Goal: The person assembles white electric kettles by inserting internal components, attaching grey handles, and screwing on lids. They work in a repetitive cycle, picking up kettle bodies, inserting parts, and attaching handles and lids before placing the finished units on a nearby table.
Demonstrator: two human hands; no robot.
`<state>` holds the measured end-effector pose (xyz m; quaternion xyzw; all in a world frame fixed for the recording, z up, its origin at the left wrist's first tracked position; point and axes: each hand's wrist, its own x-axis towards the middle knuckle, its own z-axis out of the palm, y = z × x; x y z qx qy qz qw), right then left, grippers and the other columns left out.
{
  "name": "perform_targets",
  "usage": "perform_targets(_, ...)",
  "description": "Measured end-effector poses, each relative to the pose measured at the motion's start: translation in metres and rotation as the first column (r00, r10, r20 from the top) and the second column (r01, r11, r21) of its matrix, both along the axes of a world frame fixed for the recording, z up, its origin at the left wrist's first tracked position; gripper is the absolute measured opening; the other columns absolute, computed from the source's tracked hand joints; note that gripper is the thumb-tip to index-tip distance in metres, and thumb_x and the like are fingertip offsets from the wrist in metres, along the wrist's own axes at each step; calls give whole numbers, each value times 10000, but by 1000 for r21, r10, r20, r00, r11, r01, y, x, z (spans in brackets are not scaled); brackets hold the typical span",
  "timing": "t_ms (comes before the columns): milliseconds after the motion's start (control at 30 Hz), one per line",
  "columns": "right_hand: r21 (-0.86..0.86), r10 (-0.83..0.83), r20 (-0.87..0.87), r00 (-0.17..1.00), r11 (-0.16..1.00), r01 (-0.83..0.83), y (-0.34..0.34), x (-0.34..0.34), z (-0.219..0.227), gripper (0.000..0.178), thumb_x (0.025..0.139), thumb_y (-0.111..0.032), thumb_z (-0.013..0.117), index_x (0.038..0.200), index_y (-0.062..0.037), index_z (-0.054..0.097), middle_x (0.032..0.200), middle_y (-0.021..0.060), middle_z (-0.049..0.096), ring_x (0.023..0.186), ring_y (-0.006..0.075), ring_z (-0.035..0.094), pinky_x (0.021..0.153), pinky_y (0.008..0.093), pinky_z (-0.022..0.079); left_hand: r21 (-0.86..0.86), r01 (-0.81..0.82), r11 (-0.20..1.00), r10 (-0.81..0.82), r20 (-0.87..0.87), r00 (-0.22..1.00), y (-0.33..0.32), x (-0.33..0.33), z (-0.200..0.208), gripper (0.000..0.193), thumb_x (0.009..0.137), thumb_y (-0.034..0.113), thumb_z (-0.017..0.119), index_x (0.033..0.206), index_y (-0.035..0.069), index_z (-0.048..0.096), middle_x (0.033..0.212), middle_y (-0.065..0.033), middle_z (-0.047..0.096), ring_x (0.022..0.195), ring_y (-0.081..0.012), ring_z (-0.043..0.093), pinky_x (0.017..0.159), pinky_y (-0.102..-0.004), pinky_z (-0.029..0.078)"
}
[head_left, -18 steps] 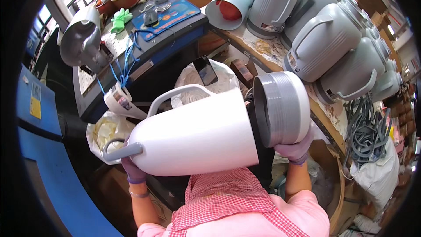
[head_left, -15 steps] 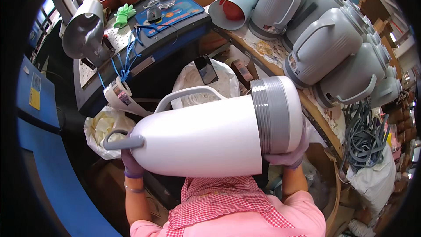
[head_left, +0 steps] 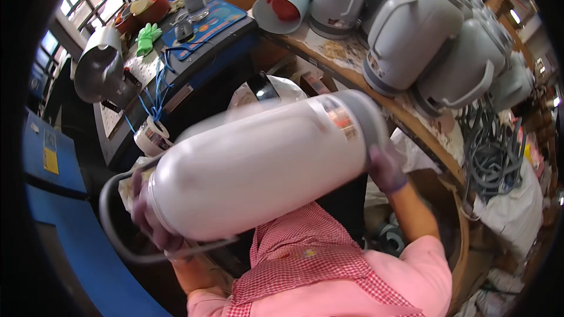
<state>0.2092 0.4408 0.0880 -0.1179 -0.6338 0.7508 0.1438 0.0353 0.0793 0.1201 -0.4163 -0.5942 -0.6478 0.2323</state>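
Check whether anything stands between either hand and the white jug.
Nothing visible beyond the purple gloves: the left hand holds the left end of the jug, the right hand its grey base. The blurred handle loops around the left hand.

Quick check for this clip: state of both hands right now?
Left hand: closed on the white jug, at its narrower end.
Right hand: holding the same jug at its grey base end.

white flask (head_left: 258, 167) blocks the middle; grey jugs (head_left: 414, 32) crowd right surface (head_left: 336, 51); dark gap between flask and left surface (head_left: 220, 41) passable.
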Motion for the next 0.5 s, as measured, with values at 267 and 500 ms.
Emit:
perform_targets(267,801,289,-310,906,592,85,-15,-4,5,1167,516,-638,891,1447,-80,462,1544,210,319,1418,427,332,1175,499,262,-328,-283,901,277,-65,959,-69,-38,-13,710,972,513,485,1449,-3,389,1403,-224,496,1240,-340,526,1060,-462,421)
perform_targets(500,-14,154,255,955,988,-156,-29,-46,-35,642,986,-556,470,1219,23,623,1111,152,692,1015,240,672,912,361,517,122,-177,977,214,-478,852,-20,-40,12,724,965,569,444,1444,33,360,1293,-261,519,1169,-389,540,966,-486,486)
